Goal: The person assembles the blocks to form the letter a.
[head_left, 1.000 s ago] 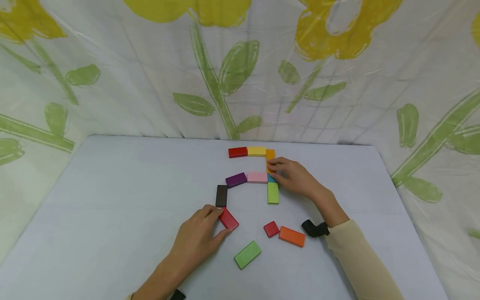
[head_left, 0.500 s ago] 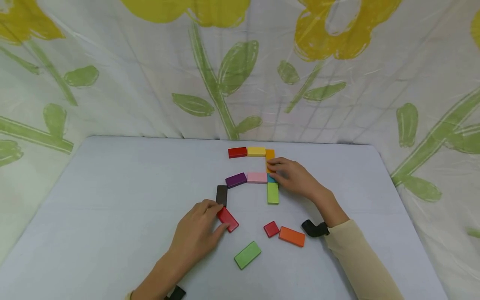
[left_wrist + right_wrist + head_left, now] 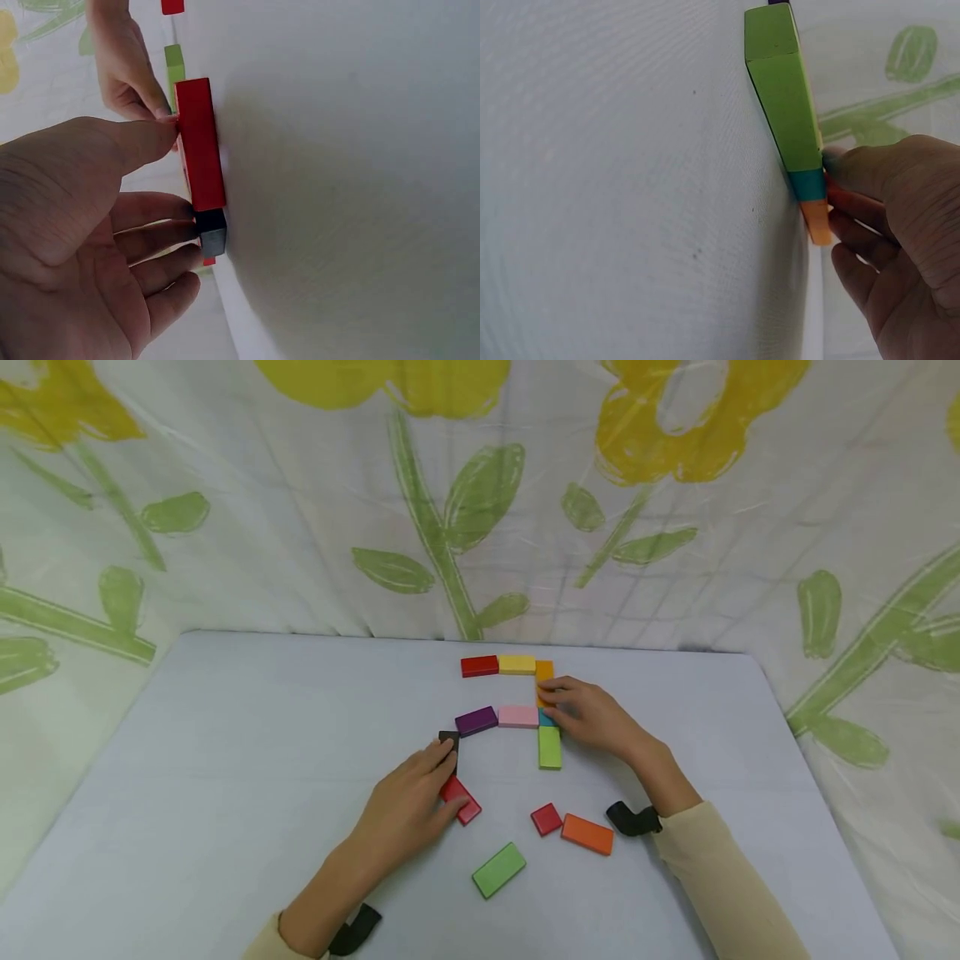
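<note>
My left hand lies over two blocks with its fingers extended. Its fingertips touch the black block, partly hidden beneath them, while the thumb rests on the red block just below. In the left wrist view the red block lies end to end with the black one. My right hand rests its fingers on the orange-yellow block and its thumb by the small blue block. A lime-green block adjoins the blue one in the right wrist view.
A dark red block and a yellow block lead to the orange-yellow one. Purple and pink blocks lie below them. A red square block, an orange block and a green block lie nearer.
My left hand has shifted up and forward, its fingers going from the red block onto the black one. The red block has turned slightly. My right hand stays in place.
</note>
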Demonstrator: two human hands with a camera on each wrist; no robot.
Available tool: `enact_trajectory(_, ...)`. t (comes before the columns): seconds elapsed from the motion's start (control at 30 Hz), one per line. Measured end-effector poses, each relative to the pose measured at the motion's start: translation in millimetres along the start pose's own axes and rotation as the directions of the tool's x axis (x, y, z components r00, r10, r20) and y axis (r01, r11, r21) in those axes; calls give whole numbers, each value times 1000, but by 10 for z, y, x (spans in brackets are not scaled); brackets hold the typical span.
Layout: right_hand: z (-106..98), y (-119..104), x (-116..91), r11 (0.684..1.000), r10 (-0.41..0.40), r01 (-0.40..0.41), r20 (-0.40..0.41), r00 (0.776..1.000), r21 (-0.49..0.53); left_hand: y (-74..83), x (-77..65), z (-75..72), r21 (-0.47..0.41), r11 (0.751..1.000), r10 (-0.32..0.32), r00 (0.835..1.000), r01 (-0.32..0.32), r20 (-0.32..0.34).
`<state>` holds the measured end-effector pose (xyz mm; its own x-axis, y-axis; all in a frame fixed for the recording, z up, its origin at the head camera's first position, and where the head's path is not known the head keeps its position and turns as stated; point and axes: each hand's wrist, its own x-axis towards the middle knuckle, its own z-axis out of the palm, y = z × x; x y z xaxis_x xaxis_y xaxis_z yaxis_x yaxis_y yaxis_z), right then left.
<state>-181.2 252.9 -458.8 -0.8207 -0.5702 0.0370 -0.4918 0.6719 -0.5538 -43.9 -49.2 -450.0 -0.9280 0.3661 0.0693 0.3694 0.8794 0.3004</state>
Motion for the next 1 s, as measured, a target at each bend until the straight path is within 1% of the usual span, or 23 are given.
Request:
enact_trajectory(0.1, -2, 0, -3, 1000, -6, 6, -4, 1000, 0, -8, 12, 13, -4, 1000, -12, 999, 12, 40)
enact_trajectory(0.17, -7, -4, -7, 1000, -8, 8, -7, 1000, -3, -8, 19, 17, -4, 1000, -14, 999, 14, 48)
enact_trajectory(0.43, -13, -10, -4, 1000, -3, 3, -5, 1000, 8, 5, 19, 15, -14, 1000, -21, 999, 22, 44)
enact_trajectory(0.73, -21, -18, 0, 1000, 4, -4, -1, 1000, 6, 28, 19, 8, -22, 1000, -23, 1000, 23, 19)
enact_trajectory(1.0, -15, -2, -3, 1000, 2, -2, -1, 1000, 3, 58, 32, -10, -37, 999, -38, 999, 39, 22)
